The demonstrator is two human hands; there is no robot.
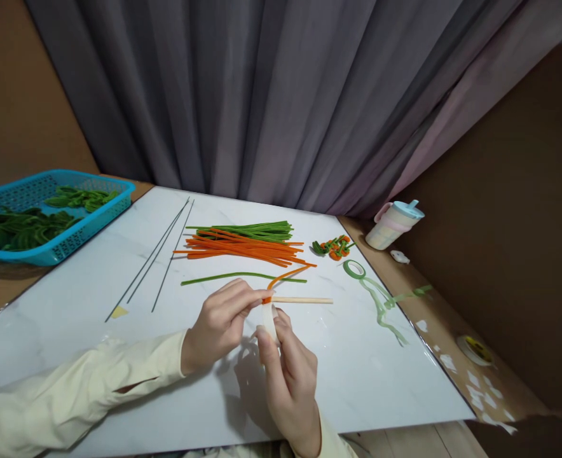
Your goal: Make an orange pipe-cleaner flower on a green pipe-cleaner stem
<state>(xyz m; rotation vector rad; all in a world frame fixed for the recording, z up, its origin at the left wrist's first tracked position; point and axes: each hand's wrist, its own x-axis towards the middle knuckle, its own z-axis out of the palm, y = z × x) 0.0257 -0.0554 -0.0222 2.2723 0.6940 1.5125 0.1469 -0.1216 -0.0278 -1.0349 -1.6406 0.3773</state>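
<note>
A fuzzy orange pipe cleaner (285, 277) is curling up off a smooth wooden stick (304, 300) just above the glossy white board (95, 299). The left hand (219, 324) is pinching stick and cleaner together at their near end; the right hand (288, 369) is pressing its fingertips there from below. Beyond are lying bundled orange stems (243, 249), green stems (252, 230) and thin wires (157, 254).

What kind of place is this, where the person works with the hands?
Probably a home craft table: orange pipe cleaners and green ones lie on the white tabletop, beside a roll of green tape, with a blue basket of green leaves and a curtain behind.
</note>
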